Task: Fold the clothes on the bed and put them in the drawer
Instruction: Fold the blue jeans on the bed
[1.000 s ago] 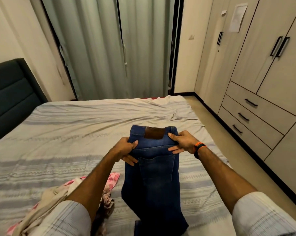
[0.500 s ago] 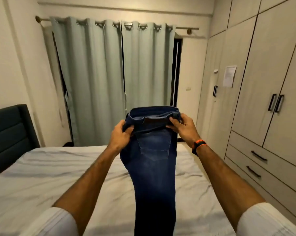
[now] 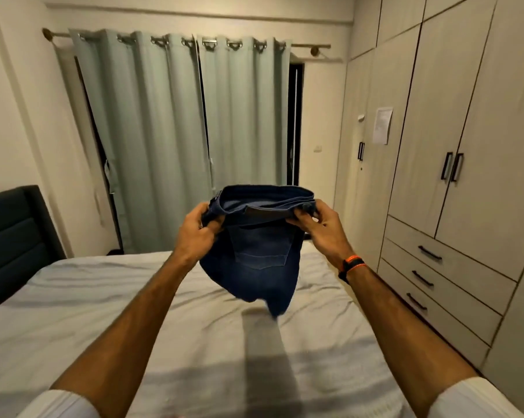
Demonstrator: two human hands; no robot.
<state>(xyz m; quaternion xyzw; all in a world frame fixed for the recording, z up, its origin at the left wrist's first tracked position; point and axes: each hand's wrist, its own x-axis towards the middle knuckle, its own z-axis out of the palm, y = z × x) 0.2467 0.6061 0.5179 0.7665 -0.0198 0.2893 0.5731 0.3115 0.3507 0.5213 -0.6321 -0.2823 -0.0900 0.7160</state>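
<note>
Blue jeans point(image 3: 260, 260) now higher, legs swung up off bed point(image 3: 134, 312).

Dark blue jeans point(image 3: 260, 260), pale green curtains point(image 3: 176, 140)

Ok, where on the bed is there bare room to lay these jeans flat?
Bare sheet shows across the bed between the headboard and the left hand, and again below the jeans between both forearms. The right hand side is narrower, bordered by the drawers.
</note>
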